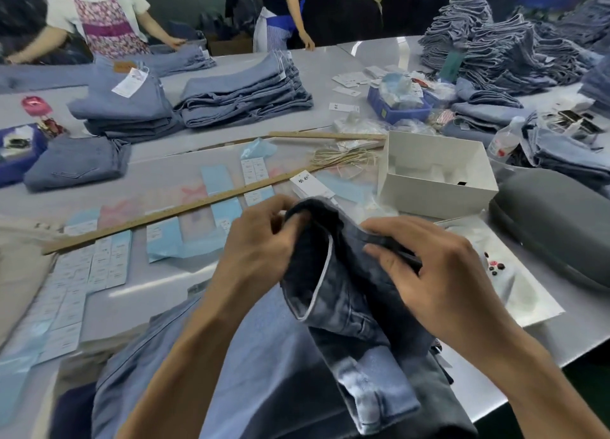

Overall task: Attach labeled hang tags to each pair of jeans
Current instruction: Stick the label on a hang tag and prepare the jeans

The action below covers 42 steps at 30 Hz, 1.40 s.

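Both forearms run out of the bottom edge, and the dark jeans (343, 286) they work on cover most of the fingertips, so whatever lies between the two grips cannot be made out. The left hand (260, 250) curls its fingers round the folded dark edge at the top of the garment; the right hand (439, 267) pinches a dark strip of the same jeans, thumb below and fingers over it. The jeans hang from the grips over a lighter blue pair (257, 356) lying nearer the body. Just beyond the left hand lies a white hang tag (308, 182) with dark characters too blurred to read. Further out a long wooden ruler (178, 209) crosses sheets of small labels (82, 267), their print illegible. Beyond the right hand stands an open white box (435, 174), with a bundle of pale strings (343, 156) beside it.
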### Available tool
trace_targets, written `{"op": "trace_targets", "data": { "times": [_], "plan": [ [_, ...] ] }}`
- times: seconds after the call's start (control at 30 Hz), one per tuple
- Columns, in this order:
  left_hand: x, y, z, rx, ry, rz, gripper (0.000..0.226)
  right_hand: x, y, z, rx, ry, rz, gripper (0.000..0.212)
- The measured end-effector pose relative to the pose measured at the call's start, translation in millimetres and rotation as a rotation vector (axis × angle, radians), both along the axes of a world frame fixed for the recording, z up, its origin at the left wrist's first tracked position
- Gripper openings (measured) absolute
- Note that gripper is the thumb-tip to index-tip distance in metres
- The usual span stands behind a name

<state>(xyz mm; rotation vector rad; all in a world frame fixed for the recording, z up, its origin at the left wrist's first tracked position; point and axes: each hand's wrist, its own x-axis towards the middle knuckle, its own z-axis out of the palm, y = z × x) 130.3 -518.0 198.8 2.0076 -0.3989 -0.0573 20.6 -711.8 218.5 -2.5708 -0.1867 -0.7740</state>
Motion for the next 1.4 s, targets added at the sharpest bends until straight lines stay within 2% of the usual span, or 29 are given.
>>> {"op": "trace_targets", "data": {
  "times": [0.1,0.2,0.3,0.4,0.53,0.63,0.77,0.87,1.0,1.07,1.2,1.27,1.33,1.4],
  "plan": [
    [-2.1,2.3,4.5,-0.044,-0.077,0.045,0.015,-2.4,-3.7,2.4,-0.323,-0.192,-0.211,0.033],
    [-8.8,-5.1,10.7,-0.045,-0.136,0.056,0.024,-12.2,14.0,-1.6,-0.445,-0.273,-0.137,0.026],
    [-6.2,-10.9,20.6,0.009,-0.155,0.036,0.031,-16.7,27.8,-11.9,-0.520,-0.163,-0.031,0.020],
    [-0.9,-15.4,29.8,0.042,-0.117,-0.067,0.024,-8.2,14.4,-6.9,-0.541,-0.001,-0.095,0.038],
    [5.4,-24.0,37.1,-0.090,0.042,-0.160,0.028,-7.1,12.6,-4.8,-0.523,0.059,-0.137,0.030],
    [7.2,-26.9,37.7,-0.096,0.121,-0.156,0.028,-10.9,17.0,-8.9,-0.504,0.095,-0.135,0.029],
    [8.5,-21.6,29.1,-0.217,0.259,-0.103,0.026,-23.3,15.9,-16.0,-0.422,-0.012,-0.059,0.035],
    [6.0,-15.6,17.1,-0.262,0.258,-0.096,0.044,-35.2,21.7,-26.8,-0.390,-0.092,-0.071,0.031],
    [0.2,-6.3,0.5,-0.311,0.228,-0.024,0.031,-47.8,27.4,-38.1,-0.397,-0.157,-0.040,0.026],
    [0.3,-2.3,-5.3,-0.350,0.248,-0.002,0.040,-53.8,29.6,-39.7,-0.420,-0.150,0.005,0.026],
    [-0.5,-3.8,-3.0,-0.167,0.075,0.013,0.053,-60.1,31.1,-35.0,-0.452,-0.100,0.044,0.033],
    [-5.2,-5.0,0.5,-0.064,-0.053,0.061,0.044,-61.7,34.0,-34.9,-0.459,-0.086,0.080,0.034],
    [-14.7,-1.0,1.3,0.146,-0.297,0.124,0.026,-64.2,39.5,-38.6,-0.470,-0.070,0.105,0.033],
    [-29.9,4.4,0.7,0.333,-0.465,0.150,0.020,-67.1,45.5,-43.7,-0.479,-0.045,0.115,0.032]
  ]
}}
